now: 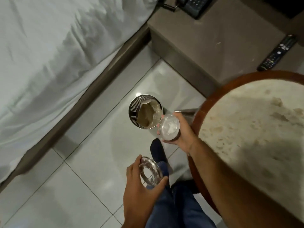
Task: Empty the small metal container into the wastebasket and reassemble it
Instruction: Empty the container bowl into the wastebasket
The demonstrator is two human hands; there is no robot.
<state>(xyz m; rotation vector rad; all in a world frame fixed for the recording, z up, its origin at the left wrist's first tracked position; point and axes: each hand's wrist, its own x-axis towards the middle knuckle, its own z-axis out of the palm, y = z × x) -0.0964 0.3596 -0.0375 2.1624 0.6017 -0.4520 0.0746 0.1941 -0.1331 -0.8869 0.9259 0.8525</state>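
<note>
My right hand (181, 134) grips the small metal container (169, 126), a shiny round cup with something white inside, held just to the right of the wastebasket's rim. The wastebasket (134, 111) is a perforated metal cylinder on the tiled floor with a plastic liner and brownish contents. My left hand (141, 191) holds the container's ring-shaped metal lid (151, 171), which has a round hole in its middle, lower down above my legs.
A round stone-topped table with a wooden rim (256, 129) fills the right side. A bed with white sheets (57, 46) lies to the left. A low cabinet (213, 43) carries a remote (278, 52) and a telephone (192, 4). My socked foot (158, 150) stands near the basket.
</note>
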